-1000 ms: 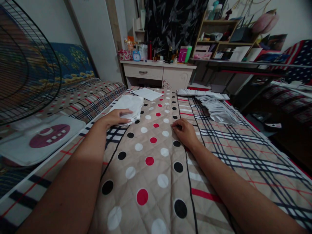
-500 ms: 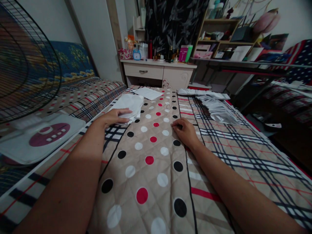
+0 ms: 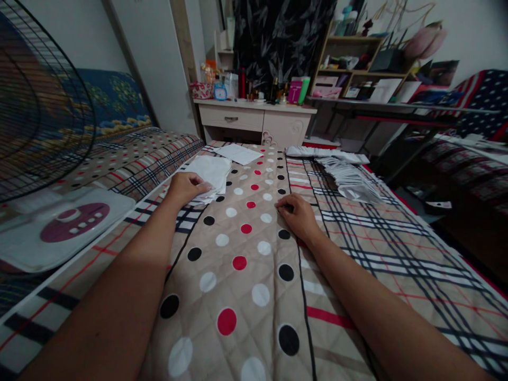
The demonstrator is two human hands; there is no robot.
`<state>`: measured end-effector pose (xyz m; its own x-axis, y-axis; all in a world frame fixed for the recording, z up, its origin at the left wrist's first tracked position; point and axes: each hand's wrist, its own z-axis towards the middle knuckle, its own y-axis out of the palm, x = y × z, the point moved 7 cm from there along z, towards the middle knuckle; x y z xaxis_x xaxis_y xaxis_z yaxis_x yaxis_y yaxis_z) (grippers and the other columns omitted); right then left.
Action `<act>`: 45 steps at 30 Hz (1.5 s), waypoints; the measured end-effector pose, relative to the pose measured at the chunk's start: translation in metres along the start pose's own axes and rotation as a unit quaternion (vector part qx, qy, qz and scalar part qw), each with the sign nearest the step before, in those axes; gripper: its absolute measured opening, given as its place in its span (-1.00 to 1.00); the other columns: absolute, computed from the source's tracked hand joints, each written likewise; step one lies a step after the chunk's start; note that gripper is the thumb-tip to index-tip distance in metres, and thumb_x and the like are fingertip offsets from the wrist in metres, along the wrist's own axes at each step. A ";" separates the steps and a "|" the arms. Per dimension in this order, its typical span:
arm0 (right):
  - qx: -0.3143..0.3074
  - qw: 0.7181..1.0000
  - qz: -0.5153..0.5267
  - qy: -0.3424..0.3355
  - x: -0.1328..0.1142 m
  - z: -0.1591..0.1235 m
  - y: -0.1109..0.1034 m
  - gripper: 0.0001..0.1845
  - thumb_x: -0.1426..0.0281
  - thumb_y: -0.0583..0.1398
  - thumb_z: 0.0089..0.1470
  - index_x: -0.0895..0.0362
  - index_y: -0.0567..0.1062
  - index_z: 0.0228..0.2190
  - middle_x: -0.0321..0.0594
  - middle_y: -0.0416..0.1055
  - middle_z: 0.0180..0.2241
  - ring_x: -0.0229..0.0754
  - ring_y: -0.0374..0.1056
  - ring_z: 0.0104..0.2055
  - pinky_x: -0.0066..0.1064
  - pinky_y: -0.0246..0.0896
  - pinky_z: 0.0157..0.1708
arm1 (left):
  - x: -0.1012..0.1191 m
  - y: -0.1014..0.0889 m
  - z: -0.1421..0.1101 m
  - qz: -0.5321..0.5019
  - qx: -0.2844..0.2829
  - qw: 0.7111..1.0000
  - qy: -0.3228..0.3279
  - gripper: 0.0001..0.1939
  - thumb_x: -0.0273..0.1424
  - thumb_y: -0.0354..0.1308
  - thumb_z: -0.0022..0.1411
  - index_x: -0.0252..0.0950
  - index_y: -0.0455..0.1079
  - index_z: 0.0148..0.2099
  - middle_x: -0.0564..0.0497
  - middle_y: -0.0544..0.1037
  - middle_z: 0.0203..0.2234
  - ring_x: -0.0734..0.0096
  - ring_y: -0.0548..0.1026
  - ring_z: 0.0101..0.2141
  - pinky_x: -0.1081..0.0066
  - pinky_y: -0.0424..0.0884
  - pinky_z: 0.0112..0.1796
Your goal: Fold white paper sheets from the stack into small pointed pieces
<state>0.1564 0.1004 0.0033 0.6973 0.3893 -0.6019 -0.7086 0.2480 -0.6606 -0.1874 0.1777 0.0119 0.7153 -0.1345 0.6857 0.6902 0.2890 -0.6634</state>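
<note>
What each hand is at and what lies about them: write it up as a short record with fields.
Left hand: at the near side of a pile of white sheets, fingers bent; grip unclear
Right hand: fingers curled, over the patterned quilt; nothing visible in it
Beyond the pile: flat white sheet
Beyond the right hand, to its right: fanned white stack
Background: white dresser

The bare left hand (image 3: 184, 186), earlier spread with fingers and thumb stretched apart over the loose stack of thin white sheets (image 3: 212, 170), now has its fingers bent in close to the thumb. Its wrist has shifted forward and to the right, the knuckles more arched. Whether a sheet is pinched is unclear. The camera view has swung slightly right, sliding the surroundings leftward.
</note>
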 end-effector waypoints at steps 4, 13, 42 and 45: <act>0.000 1.000 0.000 0.005 0.001 0.000 0.000 -0.84 0.59 0.19 -0.05 0.14 0.55 -0.43 -0.16 0.46 -0.29 -0.12 0.39 -0.21 -0.27 0.28 -0.12 | 0.003 0.010 -0.003 0.038 -0.099 0.994 -0.033 -0.59 -0.01 0.35 -0.19 -0.28 0.54 -0.50 0.03 0.49 -0.63 0.43 0.34 -0.58 0.44 0.13 -0.56; -0.001 1.000 0.005 0.000 0.000 0.000 -0.001 -0.85 0.58 0.19 -0.05 0.15 0.54 -0.43 -0.15 0.47 -0.30 -0.11 0.39 -0.22 -0.26 0.28 -0.14 | 0.000 0.014 -0.010 -0.018 -0.172 0.976 -0.130 -0.52 0.04 0.37 -0.24 -0.29 0.45 -0.54 0.12 0.30 -0.73 0.55 0.16 -0.66 0.46 0.00 -0.61; -0.003 1.000 0.013 0.005 -0.001 -0.001 -0.002 -0.84 0.58 0.18 -0.06 0.11 0.52 -0.45 -0.18 0.49 -0.31 -0.12 0.39 -0.21 -0.26 0.27 -0.12 | 0.011 0.021 -0.011 0.008 -0.219 0.972 -0.078 -0.66 -0.15 0.41 -0.33 -0.26 0.43 -0.55 0.09 0.40 -0.69 0.48 0.26 -0.64 0.46 0.09 -0.60; -0.004 1.000 0.011 0.003 0.000 -0.001 -0.001 -0.85 0.57 0.19 -0.05 0.12 0.53 -0.46 -0.18 0.49 -0.31 -0.12 0.39 -0.21 -0.27 0.26 -0.13 | 0.017 0.021 -0.009 0.051 -0.217 0.973 -0.051 -0.62 -0.14 0.43 -0.39 -0.25 0.42 -0.56 0.08 0.42 -0.69 0.43 0.30 -0.62 0.45 0.10 -0.59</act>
<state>0.1572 0.0995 0.0039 0.6823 0.3889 -0.6191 -0.7229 0.2322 -0.6508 -0.1599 0.1726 0.0067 0.7836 -0.0247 0.6208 0.6127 -0.1352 -0.7787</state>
